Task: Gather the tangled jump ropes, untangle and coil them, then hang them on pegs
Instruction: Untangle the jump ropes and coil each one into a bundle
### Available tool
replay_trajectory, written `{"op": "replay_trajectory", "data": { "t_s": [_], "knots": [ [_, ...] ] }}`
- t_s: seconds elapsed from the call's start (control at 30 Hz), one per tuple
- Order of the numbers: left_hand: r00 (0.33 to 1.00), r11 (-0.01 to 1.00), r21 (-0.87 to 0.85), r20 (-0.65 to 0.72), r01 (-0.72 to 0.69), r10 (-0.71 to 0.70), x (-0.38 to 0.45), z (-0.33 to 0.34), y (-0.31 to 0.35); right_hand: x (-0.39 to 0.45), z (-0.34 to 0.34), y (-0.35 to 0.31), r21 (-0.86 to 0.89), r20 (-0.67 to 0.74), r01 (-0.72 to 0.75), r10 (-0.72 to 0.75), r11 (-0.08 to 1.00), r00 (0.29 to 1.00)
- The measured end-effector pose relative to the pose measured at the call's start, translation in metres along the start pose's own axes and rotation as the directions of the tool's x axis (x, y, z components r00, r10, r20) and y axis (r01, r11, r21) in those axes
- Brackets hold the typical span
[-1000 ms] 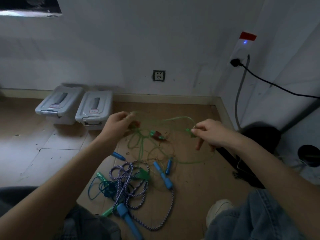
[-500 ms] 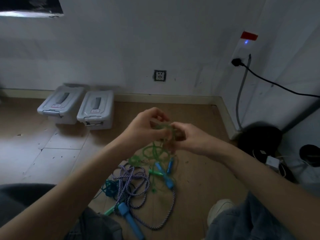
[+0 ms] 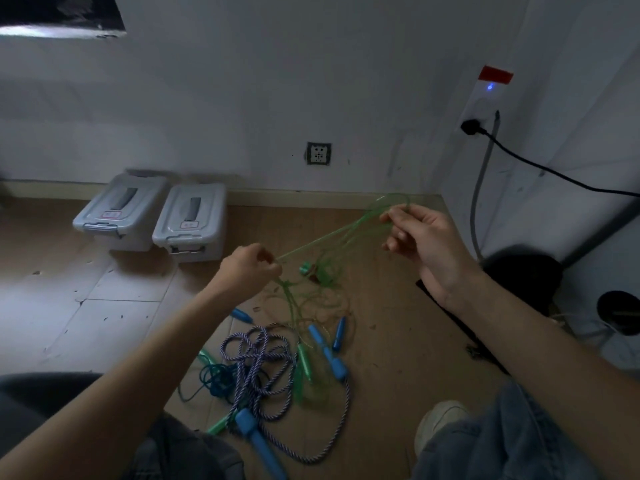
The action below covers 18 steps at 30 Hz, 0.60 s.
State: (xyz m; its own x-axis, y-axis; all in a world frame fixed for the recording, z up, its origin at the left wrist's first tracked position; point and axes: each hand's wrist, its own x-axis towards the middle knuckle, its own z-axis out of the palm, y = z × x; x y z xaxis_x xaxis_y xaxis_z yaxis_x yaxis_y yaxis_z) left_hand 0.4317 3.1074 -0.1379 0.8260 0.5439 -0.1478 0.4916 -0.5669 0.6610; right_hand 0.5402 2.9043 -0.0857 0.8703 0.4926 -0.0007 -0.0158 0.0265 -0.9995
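we pinch the thin green rope (image 3: 332, 233) taut between our left hand (image 3: 247, 268) and raised right hand (image 3: 420, 240), its tangle hanging just below them; it looks light, limp and slick, so we'd grip close to each knot.

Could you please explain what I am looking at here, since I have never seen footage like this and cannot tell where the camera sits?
No machine here: the camera sits on a person's head, looking down at their bare arms. The left hand and right hand each pinch a thin green jump rope, stretched between them. On the floor lies a tangle: a purple-and-white braided rope with blue handles, and a teal cord. Two grey lidded boxes stand by the wall. No pegs are in view.
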Motion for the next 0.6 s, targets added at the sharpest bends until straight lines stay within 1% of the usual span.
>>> {"op": "replay_trajectory", "data": {
  "t_s": [0.03, 0.07, 0.1, 0.13, 0.17, 0.2, 0.23, 0.27, 0.3, 0.33, 0.37, 0.4, 0.43, 0.47, 0.5, 0.53, 0.6],
  "knots": [
    [0.999, 0.988, -0.151, -0.027, 0.03, -0.034, -0.001, -0.003, 0.001, 0.001, -0.001, -0.001, -0.012, -0.038, 0.017, -0.017, 1.0, 0.999],
    [0.997, 0.941, -0.332, -0.022, 0.056, -0.067, -0.003, -0.006, 0.003, 0.003, -0.002, -0.001, -0.05, -0.068, 0.035, -0.038, 0.998, 0.997],
    [0.996, 0.861, -0.5, 0.02, 0.09, -0.092, -0.005, -0.009, 0.006, 0.004, -0.004, 0.0, -0.113, -0.092, 0.049, -0.06, 0.992, 0.994],
    [0.992, 0.772, -0.623, 0.077, 0.123, -0.097, -0.008, -0.013, 0.012, 0.005, -0.005, 0.0, -0.181, -0.107, 0.048, -0.069, 0.982, 0.992],
    [0.991, 0.707, -0.695, 0.111, 0.133, -0.077, -0.011, -0.017, 0.017, 0.006, -0.008, 0.001, -0.24, -0.099, 0.022, -0.047, 0.97, 0.994],
    [0.991, 0.671, -0.731, 0.124, 0.12, -0.043, -0.014, -0.021, 0.024, 0.006, -0.009, 0.001, -0.272, -0.069, -0.043, 0.025, 0.961, 0.997],
    [0.991, 0.655, -0.749, 0.131, 0.1, -0.001, -0.017, -0.024, 0.03, 0.005, -0.01, 0.003, -0.292, -0.022, -0.133, 0.133, 0.947, 0.991],
    [0.988, 0.646, -0.759, 0.147, 0.084, 0.044, -0.02, -0.027, 0.037, 0.003, -0.01, 0.005, -0.296, 0.031, -0.211, 0.23, 0.931, 0.973],
    [0.98, 0.636, -0.767, 0.175, 0.079, 0.09, -0.023, -0.028, 0.043, 0.0, -0.008, 0.007, -0.301, 0.087, -0.238, 0.275, 0.924, 0.957],
    [0.968, 0.618, -0.782, 0.209, 0.082, 0.137, -0.026, -0.029, 0.049, -0.003, -0.005, 0.007, -0.302, 0.153, -0.22, 0.275, 0.928, 0.949],
    [0.953, 0.589, -0.803, 0.24, 0.089, 0.183, -0.029, -0.03, 0.054, -0.008, 0.0, 0.006, -0.284, 0.252, -0.178, 0.252, 0.942, 0.934],
    [0.937, 0.551, -0.828, 0.265, 0.101, 0.226, -0.032, -0.03, 0.058, -0.012, 0.005, 0.005, -0.267, 0.365, -0.141, 0.235, 0.953, 0.901],
    [0.923, 0.508, -0.853, 0.284, 0.119, 0.261, -0.034, -0.03, 0.061, -0.017, 0.011, 0.005, -0.276, 0.474, -0.107, 0.232, 0.955, 0.849],
    [0.911, 0.469, -0.872, 0.298, 0.139, 0.285, -0.035, -0.031, 0.062, -0.022, 0.017, 0.006, -0.327, 0.56, -0.054, 0.239, 0.944, 0.793],
    [0.905, 0.44, -0.885, 0.305, 0.154, 0.297, -0.036, -0.031, 0.063, -0.026, 0.023, 0.008, -0.399, 0.61, 0.011, 0.256, 0.917, 0.75],
    [0.903, 0.422, -0.892, 0.307, 0.162, 0.3, -0.036, -0.032, 0.063, -0.029, 0.028, 0.013, -0.473, 0.634, 0.095, 0.264, 0.876, 0.727],
    [0.905, 0.407, -0.896, 0.31, 0.176, 0.292, -0.035, -0.033, 0.062, -0.033, 0.036, 0.019, -0.538, 0.651, 0.229, 0.227, 0.811, 0.725]
  ]
}}
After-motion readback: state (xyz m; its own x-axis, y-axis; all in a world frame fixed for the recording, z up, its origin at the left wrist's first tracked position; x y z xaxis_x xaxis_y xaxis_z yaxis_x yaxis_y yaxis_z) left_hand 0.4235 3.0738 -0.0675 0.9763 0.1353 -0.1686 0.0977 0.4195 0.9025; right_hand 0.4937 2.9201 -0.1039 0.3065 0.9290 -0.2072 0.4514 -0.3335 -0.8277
